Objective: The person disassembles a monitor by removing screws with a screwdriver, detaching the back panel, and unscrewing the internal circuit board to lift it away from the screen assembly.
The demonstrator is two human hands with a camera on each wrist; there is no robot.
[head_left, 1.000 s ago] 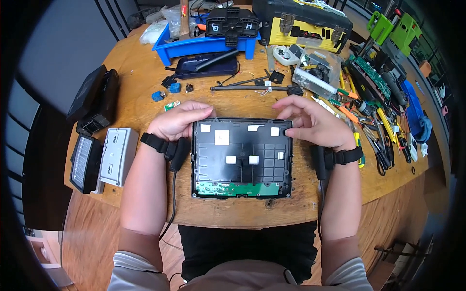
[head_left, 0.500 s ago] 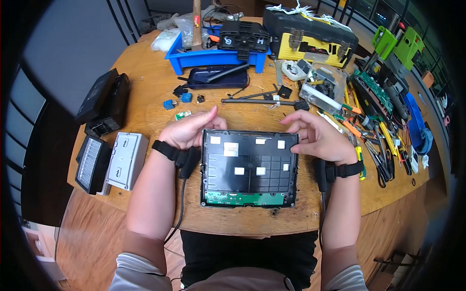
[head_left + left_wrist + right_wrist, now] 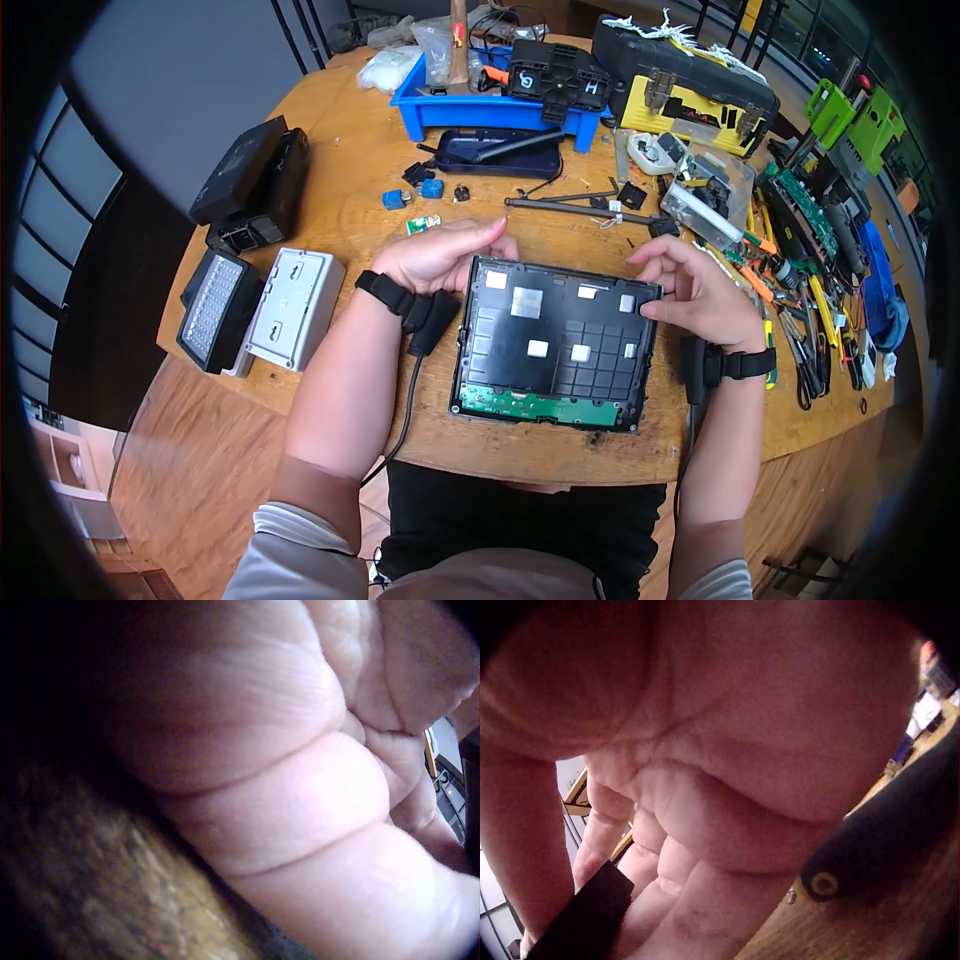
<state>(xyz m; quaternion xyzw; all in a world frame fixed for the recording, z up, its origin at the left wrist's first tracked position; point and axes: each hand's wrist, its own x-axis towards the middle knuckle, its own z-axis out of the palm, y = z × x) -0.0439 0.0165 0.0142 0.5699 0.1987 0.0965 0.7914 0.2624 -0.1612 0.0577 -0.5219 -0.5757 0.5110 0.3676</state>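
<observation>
A flat black device panel (image 3: 590,372) with white foam pads and a green circuit board strip (image 3: 540,404) along its near edge lies before me, inner side up. My left hand (image 3: 440,255) is at its far left corner, fingers curled behind the edge and thumb stretched out above it. At the far right corner my right hand (image 3: 700,300) pinches the rim, thumb on top and other fingers bent behind. The left wrist view shows mostly palm and folded fingers, close over the wood. Between thumb and fingers in the right wrist view, a dark edge (image 3: 592,911) shows.
Left stand a black box (image 3: 255,185), a lamp-like unit (image 3: 212,310) and a grey cover (image 3: 295,310). Behind are a blue tray (image 3: 480,115), small loose parts and a yellow-black toolbox (image 3: 690,90). Pliers (image 3: 805,350) and several tools lie right.
The head view has swung left, so the whole scene slides right in it. The panel has turned slightly clockwise in view. Both hands stay at its far corners.
</observation>
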